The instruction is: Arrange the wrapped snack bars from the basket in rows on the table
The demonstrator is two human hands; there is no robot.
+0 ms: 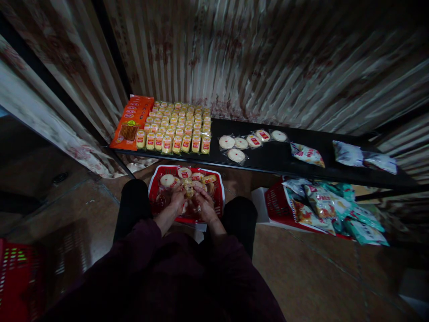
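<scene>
Between my knees stands a red basket with a white rim, holding wrapped round pastries and some yellow-wrapped snack packets. Over it, my left hand and my right hand come together with fingers bent. Both grip a small yellow wrapped cake between their fingertips. Part of the basket's contents is hidden beneath my hands.
A black shelf ahead carries rows of yellow wrapped cakes, an orange package, round pastries and a few bags. Another red basket with snack bags stands right. A red crate is at lower left.
</scene>
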